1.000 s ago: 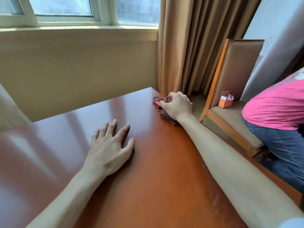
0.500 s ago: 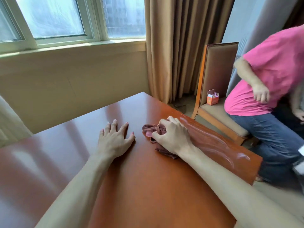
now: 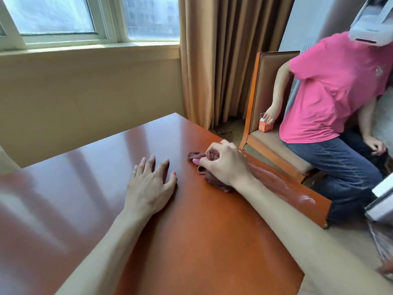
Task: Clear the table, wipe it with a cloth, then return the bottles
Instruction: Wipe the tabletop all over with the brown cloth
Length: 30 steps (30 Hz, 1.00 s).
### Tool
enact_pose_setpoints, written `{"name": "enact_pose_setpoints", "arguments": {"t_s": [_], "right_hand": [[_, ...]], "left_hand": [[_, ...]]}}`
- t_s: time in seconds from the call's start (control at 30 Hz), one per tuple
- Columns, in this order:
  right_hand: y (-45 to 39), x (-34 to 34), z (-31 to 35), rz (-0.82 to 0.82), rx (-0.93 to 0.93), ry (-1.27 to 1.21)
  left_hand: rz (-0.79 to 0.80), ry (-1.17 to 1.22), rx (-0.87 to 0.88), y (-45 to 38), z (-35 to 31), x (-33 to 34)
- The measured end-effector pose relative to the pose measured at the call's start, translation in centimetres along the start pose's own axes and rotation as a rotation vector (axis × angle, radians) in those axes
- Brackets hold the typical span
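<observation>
The glossy red-brown worktop (image 3: 208, 241) fills the lower part of the view, its far corner pointing toward the wall under the window (image 3: 89, 20). Tan curtains (image 3: 223, 60) hang to the right of the window. Beside the worktop's right edge stands a wooden chair (image 3: 263, 86) with a padded seat; a person in a pink shirt (image 3: 331, 88) and jeans is half-seated on it, one hand touching a small orange box (image 3: 264, 125) at the back of the seat.

On the worktop, the left hand (image 3: 151, 184) lies flat, fingers straight and spread — its grip wide open and holding nothing. Just to its right, apart from it, the right hand (image 3: 225, 165) has its grip closed around a crumpled brown cloth (image 3: 214, 178), fingers curled over the bunched fabric and pressing it down near the right edge. Wet streaks (image 3: 276, 179) gleam along that edge, just beyond the right wrist.
</observation>
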State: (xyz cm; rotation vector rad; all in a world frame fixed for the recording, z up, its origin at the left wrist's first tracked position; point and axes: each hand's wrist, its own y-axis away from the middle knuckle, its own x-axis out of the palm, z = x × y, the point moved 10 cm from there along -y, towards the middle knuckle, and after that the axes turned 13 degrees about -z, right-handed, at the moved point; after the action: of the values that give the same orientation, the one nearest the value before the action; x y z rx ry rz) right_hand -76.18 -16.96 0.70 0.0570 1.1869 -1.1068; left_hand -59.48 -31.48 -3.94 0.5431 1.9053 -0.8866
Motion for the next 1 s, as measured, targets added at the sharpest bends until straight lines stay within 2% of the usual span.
{"name": "enact_pose_setpoints", "arguments": {"t_s": [0.17, 0.3, 0.4, 0.63, 0.73, 0.8, 1.0], "right_hand": [[-9.0, 4.2, -3.6, -0.084, 0.101, 0.054], [-11.1, 4.7, -4.1, -0.115, 0.152, 0.062], [-8.0, 3.7, -2.7, -0.085, 0.102, 0.057], [8.3, -3.8, 3.1, 0.028, -0.083, -0.052], [11.7, -5.1, 4.2, 0.092, -0.128, -0.111], [10.1, -4.4, 3.6, 0.096, -0.108, -0.097], [-3.3, 1.3, -1.6, -0.067, 0.012, 0.017]], "left_hand": [[-0.019, -0.008, 0.014, 0.0, -0.2, -0.1], [-0.02, -0.011, 0.004, 0.0, -0.2, -0.3], [0.003, -0.003, -0.005, 0.2, -0.4, -0.4], [0.027, -0.013, 0.014, 0.5, -0.5, -0.5], [0.042, -0.025, 0.019, 0.5, -0.4, -0.4], [0.048, -0.028, 0.021, 0.6, -0.3, -0.2], [0.021, -0.026, 0.021, 0.1, -0.2, 0.0]]}}
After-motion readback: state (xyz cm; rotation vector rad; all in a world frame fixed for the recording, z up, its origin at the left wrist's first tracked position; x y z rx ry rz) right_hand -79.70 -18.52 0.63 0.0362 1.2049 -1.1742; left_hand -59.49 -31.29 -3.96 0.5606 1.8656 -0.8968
